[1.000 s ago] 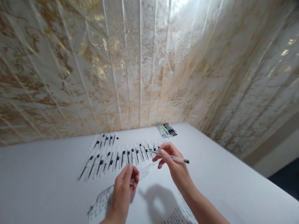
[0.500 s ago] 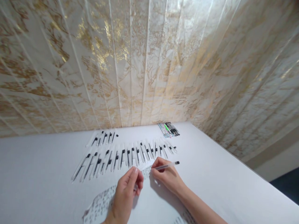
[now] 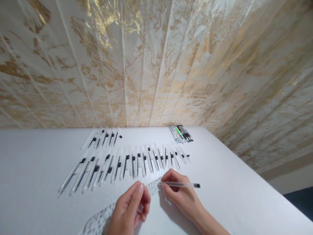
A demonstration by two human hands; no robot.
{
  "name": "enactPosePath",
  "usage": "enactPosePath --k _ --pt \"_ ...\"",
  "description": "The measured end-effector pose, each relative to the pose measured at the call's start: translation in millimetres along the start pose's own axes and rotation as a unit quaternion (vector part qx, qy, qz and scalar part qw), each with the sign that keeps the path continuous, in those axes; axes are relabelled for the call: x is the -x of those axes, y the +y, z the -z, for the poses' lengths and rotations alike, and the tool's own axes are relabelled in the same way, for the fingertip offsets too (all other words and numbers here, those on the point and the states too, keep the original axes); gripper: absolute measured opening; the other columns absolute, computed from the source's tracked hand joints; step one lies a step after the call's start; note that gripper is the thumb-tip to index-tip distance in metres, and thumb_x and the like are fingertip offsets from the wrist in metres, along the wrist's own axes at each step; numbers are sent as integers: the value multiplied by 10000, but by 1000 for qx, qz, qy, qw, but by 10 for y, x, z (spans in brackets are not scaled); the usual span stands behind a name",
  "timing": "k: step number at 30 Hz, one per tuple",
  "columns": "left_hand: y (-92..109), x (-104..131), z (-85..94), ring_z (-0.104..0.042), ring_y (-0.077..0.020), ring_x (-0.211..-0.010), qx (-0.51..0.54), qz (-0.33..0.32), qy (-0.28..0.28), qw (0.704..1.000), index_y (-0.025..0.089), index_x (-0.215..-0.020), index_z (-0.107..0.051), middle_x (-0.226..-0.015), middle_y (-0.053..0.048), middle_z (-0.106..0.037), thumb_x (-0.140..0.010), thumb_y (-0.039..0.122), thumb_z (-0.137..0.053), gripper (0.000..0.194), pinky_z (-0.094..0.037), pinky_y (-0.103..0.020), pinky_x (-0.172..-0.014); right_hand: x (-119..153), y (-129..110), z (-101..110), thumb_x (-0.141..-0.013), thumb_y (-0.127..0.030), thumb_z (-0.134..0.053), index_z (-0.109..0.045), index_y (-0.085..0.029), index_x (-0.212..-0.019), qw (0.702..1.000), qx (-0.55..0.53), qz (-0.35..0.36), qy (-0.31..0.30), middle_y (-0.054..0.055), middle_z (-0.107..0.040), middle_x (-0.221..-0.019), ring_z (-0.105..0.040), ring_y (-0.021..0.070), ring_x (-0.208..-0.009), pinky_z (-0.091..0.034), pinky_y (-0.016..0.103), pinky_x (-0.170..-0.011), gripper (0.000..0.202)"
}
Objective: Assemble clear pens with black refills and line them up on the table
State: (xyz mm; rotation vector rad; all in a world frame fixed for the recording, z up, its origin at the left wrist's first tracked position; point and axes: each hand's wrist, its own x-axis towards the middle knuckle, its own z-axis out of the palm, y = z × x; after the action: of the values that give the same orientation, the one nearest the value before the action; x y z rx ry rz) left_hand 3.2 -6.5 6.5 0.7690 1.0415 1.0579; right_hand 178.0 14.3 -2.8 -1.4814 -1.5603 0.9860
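My right hand (image 3: 179, 187) grips a pen (image 3: 182, 184) with a clear barrel and a black end that points right. Its tip is by small dark writing (image 3: 154, 187) on the white surface. To the left, my left hand (image 3: 133, 205) is closed, thumb against curled fingers. Something pale shows between those fingers, too hidden to name. Beneath that hand lies a patch covered in dark handwriting (image 3: 97, 220). Beyond both hands runs a long row of pens taken apart (image 3: 127, 163), with clear barrels, dark refills and black caps side by side.
A shorter group of pen parts (image 3: 105, 138) lies farther back at the left, near a small black piece (image 3: 120, 136). Several whole pens, one bright green (image 3: 179, 131), lie together at the back right. A gold-patterned curtain (image 3: 137, 81) rises behind the white table (image 3: 234, 192).
The view has tilted and come closer to the table. The pen in my right hand has swung flatter, its black end lower and farther right. My left hand stays closed.
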Motion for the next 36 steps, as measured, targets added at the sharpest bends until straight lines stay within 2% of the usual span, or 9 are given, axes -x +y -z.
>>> enactPosePath --k 7,10,14,21,26,36 --pt "-1 17 -7 -387 -109 -489 -13 5 1 1000 199 -596 -566 -494 43 -472 -718 682 -675 511 -308 -200 -500 36 -20 -24 -796 -273 -585 -562 -189 -671 1000 -16 -20 13 -59 -454 -551 -364 105 -507 -271 252 -487 152" --pt "-9 13 -2 -383 -108 -485 -13 3 -1 1000 198 -574 -555 -488 40 -468 -720 677 -677 516 -298 -202 -488 39 -36 -20 -798 -278 -578 -585 -185 -707 1000 -20 1 14 -45 -486 -581 -383 114 -532 -287 253 -499 131" --pt "-16 6 1 -373 -105 -480 0 -2 -9 1000 199 -558 -545 -489 42 -468 -705 689 -685 531 -305 -206 -482 33 -37 -14 -766 -206 -557 -620 -179 -747 1000 1 19 3 -31 -550 -609 -408 120 -553 -302 250 -511 72" --pt "-19 4 -7 -377 -96 -466 4 -6 -14 1000 197 -563 -562 -480 41 -474 -725 672 -682 516 -301 -202 -472 27 -24 -37 -745 -214 -557 -571 -186 -663 1000 2 9 13 -51 -487 -560 -374 107 -518 -282 242 -486 88" --pt "-26 -3 -4 -384 -90 -451 -7 -11 -13 1000 191 -557 -553 -471 39 -471 -716 699 -671 545 -251 -197 -455 31 -9 -36 -734 -206 -557 -533 -200 -623 1000 1 17 17 -64 -440 -527 -358 106 -507 -263 241 -479 113" --pt "-17 12 1 -362 -103 -481 -13 -15 -27 999 198 -579 -558 -488 46 -453 -739 675 -667 515 -261 -215 -479 18 -13 -47 -721 -196 -537 -529 -198 -624 1000 -1 9 6 -55 -461 -535 -372 114 -513 -278 249 -486 97"
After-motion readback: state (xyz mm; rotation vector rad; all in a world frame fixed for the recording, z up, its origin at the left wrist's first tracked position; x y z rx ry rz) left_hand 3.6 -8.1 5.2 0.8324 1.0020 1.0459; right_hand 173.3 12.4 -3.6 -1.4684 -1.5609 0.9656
